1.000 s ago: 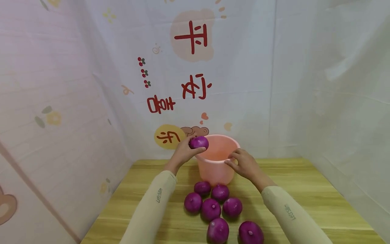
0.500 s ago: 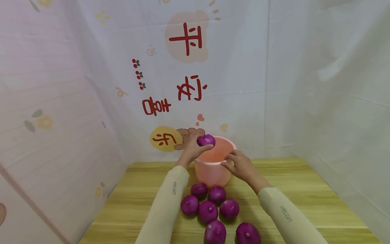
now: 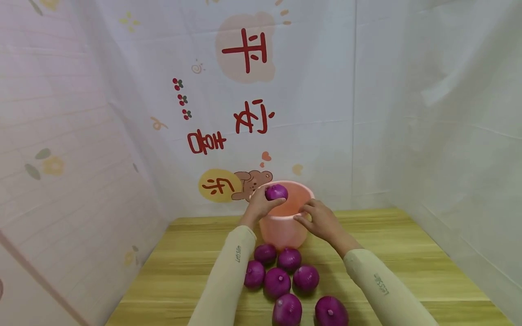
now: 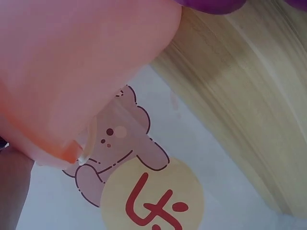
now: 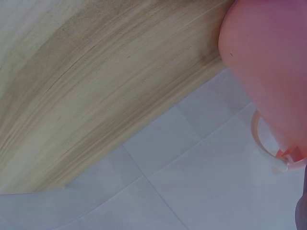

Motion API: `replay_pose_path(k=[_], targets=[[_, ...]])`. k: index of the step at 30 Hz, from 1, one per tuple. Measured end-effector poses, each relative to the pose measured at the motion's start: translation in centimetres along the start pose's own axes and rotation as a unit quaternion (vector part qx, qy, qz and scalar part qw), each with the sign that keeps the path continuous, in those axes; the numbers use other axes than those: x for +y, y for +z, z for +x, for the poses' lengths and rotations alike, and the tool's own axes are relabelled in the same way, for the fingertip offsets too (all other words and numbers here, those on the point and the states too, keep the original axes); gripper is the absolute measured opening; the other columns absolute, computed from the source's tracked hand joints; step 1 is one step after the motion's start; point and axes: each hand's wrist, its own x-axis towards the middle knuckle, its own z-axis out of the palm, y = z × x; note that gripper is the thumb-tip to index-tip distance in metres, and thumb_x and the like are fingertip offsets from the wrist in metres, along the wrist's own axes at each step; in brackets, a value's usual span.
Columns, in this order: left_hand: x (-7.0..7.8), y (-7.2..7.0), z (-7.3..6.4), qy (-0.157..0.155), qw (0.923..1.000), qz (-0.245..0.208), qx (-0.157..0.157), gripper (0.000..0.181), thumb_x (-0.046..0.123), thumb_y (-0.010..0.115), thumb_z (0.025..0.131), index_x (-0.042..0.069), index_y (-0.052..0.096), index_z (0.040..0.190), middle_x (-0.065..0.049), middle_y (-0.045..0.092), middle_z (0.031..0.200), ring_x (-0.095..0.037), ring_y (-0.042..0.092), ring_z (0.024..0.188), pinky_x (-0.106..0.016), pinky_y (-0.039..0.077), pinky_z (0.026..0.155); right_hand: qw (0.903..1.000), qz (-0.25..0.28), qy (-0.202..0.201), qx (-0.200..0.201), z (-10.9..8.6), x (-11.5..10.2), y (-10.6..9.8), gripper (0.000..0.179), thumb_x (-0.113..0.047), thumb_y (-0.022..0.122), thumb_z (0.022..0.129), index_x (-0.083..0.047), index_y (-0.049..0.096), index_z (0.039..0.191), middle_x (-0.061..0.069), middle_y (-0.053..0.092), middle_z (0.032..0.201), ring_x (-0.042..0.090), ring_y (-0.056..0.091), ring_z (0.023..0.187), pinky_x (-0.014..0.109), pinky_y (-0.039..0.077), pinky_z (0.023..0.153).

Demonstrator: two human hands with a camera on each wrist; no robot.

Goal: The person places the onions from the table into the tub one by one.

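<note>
In the head view my left hand (image 3: 258,208) grips a purple onion (image 3: 277,193) at the left side of the mouth of a pink bucket (image 3: 284,232). My right hand (image 3: 322,221) holds the bucket's right rim, thumb outside and fingers over the edge. Several more purple onions, among them a front right one (image 3: 331,311), lie on the table before the bucket. The left wrist view has the bucket wall (image 4: 86,62) and a sliver of the left hand (image 4: 13,179). At the right wrist view's edge, little of the right hand (image 5: 301,211) shows. The bucket's bottom inside is hidden.
A wood-grain table (image 3: 412,267) carries everything. White printed cloth (image 3: 318,113) hangs behind it and along both sides. A pale bucket handle (image 5: 259,132) hangs by the bucket in the right wrist view. My left sleeve (image 3: 228,276) partly covers the leftmost onion.
My left hand has carried the onion rightward from the bucket's left rim to over its mouth, then slightly down. My right hand stays on the rim. The head view has shifted a little.
</note>
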Motion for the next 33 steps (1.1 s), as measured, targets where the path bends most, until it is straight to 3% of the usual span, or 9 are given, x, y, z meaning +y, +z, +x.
replay_pose_path(k=[6, 14, 21, 27, 33], targets=[[0.1, -0.2, -0.6, -0.026, 0.9982, -0.053, 0.003, 0.081, 0.041, 0.071, 0.075, 0.010, 0.032, 0.139, -0.014, 0.041, 0.134, -0.026, 0.041, 0.120, -0.042, 0.040, 0.093, 1.0000, -0.003, 0.001, 0.005, 0.1, -0.1, -0.1, 0.026, -0.038, 0.066, 0.081, -0.013, 0.067, 0.087, 0.000, 0.055, 0.089, 0.017, 0.052, 0.082, 0.034, 0.046, 0.068], [0.1, -2.3, -2.2, 0.011, 0.9975, -0.062, 0.032, 0.067, 0.035, 0.071, 0.078, 0.014, 0.041, 0.134, -0.010, 0.046, 0.127, -0.026, 0.044, 0.114, -0.041, 0.041, 0.090, 1.0000, 0.001, 0.003, 0.007, 0.0, -0.5, -0.2, 0.024, -0.037, 0.066, 0.081, -0.013, 0.067, 0.088, 0.001, 0.055, 0.089, 0.018, 0.052, 0.082, 0.036, 0.046, 0.068], [-0.5, -4.2, -3.8, 0.049, 0.9947, -0.069, 0.059, 0.061, 0.038, 0.071, 0.076, 0.015, 0.048, 0.128, -0.007, 0.054, 0.113, -0.025, 0.050, 0.106, -0.032, 0.045, 0.085, 0.9998, 0.002, 0.003, 0.020, -0.2, -0.5, -0.1, 0.025, -0.037, 0.067, 0.080, -0.013, 0.068, 0.087, 0.001, 0.055, 0.088, 0.019, 0.052, 0.082, 0.036, 0.045, 0.068], [-1.9, -5.4, -6.4, 0.043, 0.9949, -0.058, 0.071, 0.053, 0.035, 0.072, 0.077, 0.015, 0.054, 0.122, -0.002, 0.057, 0.106, -0.018, 0.053, 0.099, -0.030, 0.047, 0.080, 0.9997, 0.006, 0.006, 0.023, -0.5, -0.8, 0.0, 0.024, -0.038, 0.067, 0.081, -0.015, 0.067, 0.086, -0.001, 0.054, 0.088, 0.017, 0.051, 0.080, 0.036, 0.045, 0.066], [-4.3, -6.2, -8.7, 0.019, 0.9969, -0.051, 0.056, 0.055, 0.035, 0.071, 0.078, 0.014, 0.052, 0.125, -0.004, 0.057, 0.111, -0.022, 0.051, 0.105, -0.036, 0.045, 0.083, 0.9997, 0.012, 0.011, 0.018, -0.4, -0.9, 0.0, 0.023, -0.038, 0.067, 0.080, -0.016, 0.068, 0.087, -0.001, 0.054, 0.088, 0.016, 0.050, 0.080, 0.035, 0.045, 0.066]])
